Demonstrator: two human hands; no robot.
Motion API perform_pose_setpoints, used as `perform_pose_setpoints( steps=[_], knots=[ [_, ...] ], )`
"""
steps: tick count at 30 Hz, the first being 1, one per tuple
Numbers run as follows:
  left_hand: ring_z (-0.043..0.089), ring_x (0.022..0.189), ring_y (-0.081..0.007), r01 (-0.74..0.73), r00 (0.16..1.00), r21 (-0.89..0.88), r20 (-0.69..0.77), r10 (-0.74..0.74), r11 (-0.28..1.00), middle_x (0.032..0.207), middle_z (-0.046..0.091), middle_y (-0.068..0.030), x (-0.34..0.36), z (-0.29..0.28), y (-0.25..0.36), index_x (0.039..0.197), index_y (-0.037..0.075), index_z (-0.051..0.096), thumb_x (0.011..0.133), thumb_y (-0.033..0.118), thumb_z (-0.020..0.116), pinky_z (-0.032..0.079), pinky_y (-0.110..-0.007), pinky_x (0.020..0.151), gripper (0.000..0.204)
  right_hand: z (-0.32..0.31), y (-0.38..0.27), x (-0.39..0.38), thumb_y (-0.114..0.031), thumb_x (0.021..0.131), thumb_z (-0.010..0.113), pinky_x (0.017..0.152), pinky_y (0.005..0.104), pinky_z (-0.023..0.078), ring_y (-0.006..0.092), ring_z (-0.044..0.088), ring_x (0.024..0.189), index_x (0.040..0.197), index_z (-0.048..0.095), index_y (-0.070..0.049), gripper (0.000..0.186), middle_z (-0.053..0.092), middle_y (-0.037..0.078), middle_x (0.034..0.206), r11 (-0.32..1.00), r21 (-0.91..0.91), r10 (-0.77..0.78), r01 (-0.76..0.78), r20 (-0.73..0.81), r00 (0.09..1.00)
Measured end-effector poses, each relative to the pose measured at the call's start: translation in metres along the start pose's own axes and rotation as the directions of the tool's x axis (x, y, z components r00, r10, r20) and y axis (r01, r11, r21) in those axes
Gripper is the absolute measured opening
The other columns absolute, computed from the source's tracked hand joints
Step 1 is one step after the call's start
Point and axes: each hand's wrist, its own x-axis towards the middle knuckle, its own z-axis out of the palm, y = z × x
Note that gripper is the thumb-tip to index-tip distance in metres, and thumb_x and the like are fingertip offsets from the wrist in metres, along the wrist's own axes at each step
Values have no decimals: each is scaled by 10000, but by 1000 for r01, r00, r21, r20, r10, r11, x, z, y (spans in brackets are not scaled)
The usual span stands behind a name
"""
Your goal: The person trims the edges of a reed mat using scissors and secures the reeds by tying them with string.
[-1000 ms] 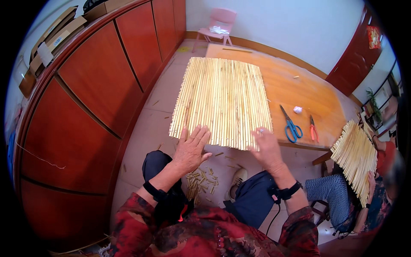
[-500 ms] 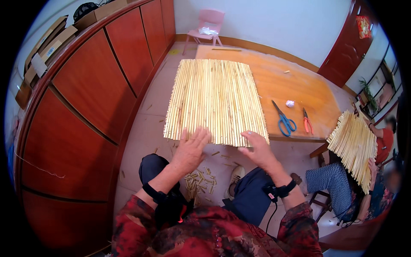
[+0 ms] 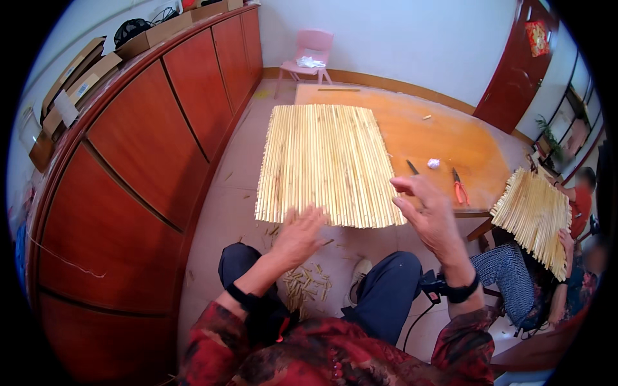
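A mat of pale reed sticks (image 3: 325, 164) laid side by side rests on the wooden table, its front end reaching past the near edge. At that front end, toward its left corner, is my left hand (image 3: 299, 237), fingers stretched out over or against the stick ends. My right hand (image 3: 428, 209) is raised beside the mat's right front corner, thumb and fingers apart, with nothing seen in it. Behind it are scissors (image 3: 412, 167); only the dark blade shows, the handles being hidden. Red-handled pliers (image 3: 459, 188) and a small white ball (image 3: 433, 163) lie farther right.
The wooden table (image 3: 444, 138) carries a loose stick (image 3: 338, 90) at its far edge. Cut stick pieces (image 3: 306, 286) litter the floor between my feet. Red cabinets (image 3: 145, 138) line the left. At right, another person holds a similar mat (image 3: 533, 215). A pink chair (image 3: 314, 45) stands behind.
My right hand has lifted off the mat's front edge and moved right, now covering the scissors' handles. My left hand stays near the front edge. The whole view has shifted slightly.
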Motion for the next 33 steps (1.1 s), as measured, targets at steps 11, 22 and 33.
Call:
perform_pose_setpoints(
  steps=[11, 22, 33],
  knots=[
    [558, 724, -176, 605, 588, -790, 359, -725, 100, 809, 555, -110, -17, -24, -113, 953, -12, 497, 794, 248, 500, 469, -326, 635, 305, 48, 164, -59, -280, 728, 583, 545, 301, 458, 191, 567, 592, 840, 541, 33, 335, 567, 130, 694, 718, 27, 694, -696, -101, 712],
    [507, 613, -103, 424, 649, -905, 324, -688, -27, 708, 513, -29, -21, 5, -121, 823, 18, 492, 815, 210, 480, 441, -253, 555, 192, 68, 163, -60, -202, 732, 580, 428, 308, 499, 179, 544, 557, 885, 485, -10, 263, 517, 103, 795, 456, 478, 828, -751, 82, 555],
    [436, 604, -48, 237, 669, -850, -208, -714, 470, 694, 492, 27, -27, -62, -139, 809, 66, 523, 813, 291, 485, 341, -198, 509, 228, -28, 89, -15, -255, 821, 468, 631, 242, 420, 115, 504, 651, 877, 542, -24, 248, 526, 35, 679, 788, 413, 566, -457, -195, 801]
  ],
)
